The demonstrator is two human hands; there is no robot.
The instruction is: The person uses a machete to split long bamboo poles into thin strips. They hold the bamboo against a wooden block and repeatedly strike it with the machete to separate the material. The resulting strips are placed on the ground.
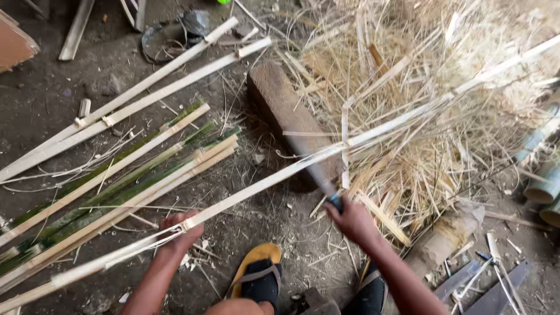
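Note:
My left hand [179,229] grips a long pale split bamboo strip [379,129] that runs from the lower left up to the upper right. My right hand [352,219] holds the handle of a knife [315,169], whose blurred blade lies against the strip where it crosses a wooden block [280,102]. Thin curls of peeled fibre hang from the strip near both hands.
Several split bamboo strips, some green-skinned [116,175], lie on the dirt floor at left. A big heap of pale shavings [420,87] fills the upper right. Bamboo tube sections [542,186] lie at the right edge. My sandalled feet [259,277] are at the bottom.

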